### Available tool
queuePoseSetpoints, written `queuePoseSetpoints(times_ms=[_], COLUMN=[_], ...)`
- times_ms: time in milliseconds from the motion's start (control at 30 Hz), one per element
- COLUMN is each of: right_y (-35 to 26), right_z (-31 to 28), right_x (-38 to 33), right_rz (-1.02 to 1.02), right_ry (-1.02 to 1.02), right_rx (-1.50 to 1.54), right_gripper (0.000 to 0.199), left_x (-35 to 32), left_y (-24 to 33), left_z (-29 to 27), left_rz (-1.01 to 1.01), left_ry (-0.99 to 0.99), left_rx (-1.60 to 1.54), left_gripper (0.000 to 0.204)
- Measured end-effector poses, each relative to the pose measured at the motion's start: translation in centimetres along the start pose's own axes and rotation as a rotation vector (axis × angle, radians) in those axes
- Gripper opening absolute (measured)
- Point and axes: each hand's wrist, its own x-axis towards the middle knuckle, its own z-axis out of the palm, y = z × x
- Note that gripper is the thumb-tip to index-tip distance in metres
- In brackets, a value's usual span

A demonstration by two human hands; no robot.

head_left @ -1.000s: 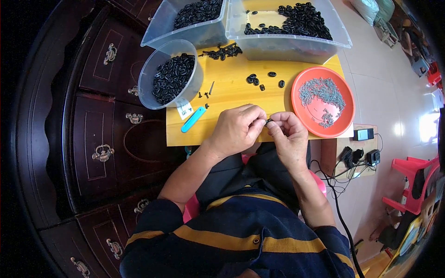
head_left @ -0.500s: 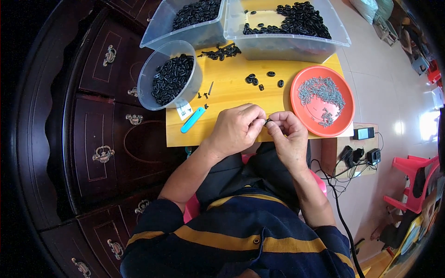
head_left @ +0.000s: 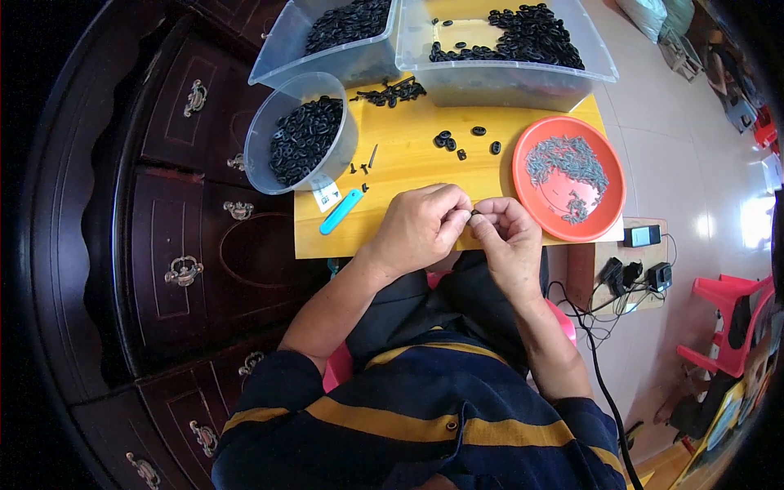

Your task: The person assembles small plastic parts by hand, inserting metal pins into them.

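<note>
Hardly anything has moved since the earlier frame: I see the left hand point(head_left: 420, 220) and right hand point(head_left: 512, 241) pinching a small black piece point(head_left: 475, 213) left of the red plate point(head_left: 523, 192). I'd judge it light, stiff, perhaps slippery, best held by its edges.

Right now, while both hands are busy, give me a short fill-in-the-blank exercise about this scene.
1. The left hand and right hand meet at a small part coloured ____.
2. The red plate holding metal pins sits nearer the ____ hand.
3. Beyond the hands stand ____ rectangular plastic bins.
4. The slim blue tool lies nearer the ____ hand.

Missing words: black; right; two; left.
</note>
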Motion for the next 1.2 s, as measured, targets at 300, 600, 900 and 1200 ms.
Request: queuePoseSetpoints(times_ms=[300, 600, 900, 1200], right_y=[-0.1, -0.2, -0.2, -1.1], right_z=[0.1, -0.1, -0.2, -0.4], right_x=[0.0, 0.0, 0.1, 0.5], right_rz=[0.029, -0.004, 0.001, 0.041], right_ry=[0.002, 0.017, 0.018, 0.018], right_rx=[0.028, -0.015, -0.015, 0.161], right_gripper=[0.011, 0.012, 0.012, 0.012], left_x=[-0.1, -0.1, 0.1, 4.4], left_y=[-0.2, -0.1, -0.2, -2.9], left_z=[0.2, 0.5, 0.4, -1.5], left_rz=[-0.035, -0.100, -0.098, -0.175], left_ry=[0.008, 0.026, 0.008, 0.081], left_rx=[-0.078, -0.144, -0.130, -0.009], left_gripper=[0.005, 0.003, 0.003, 0.016])
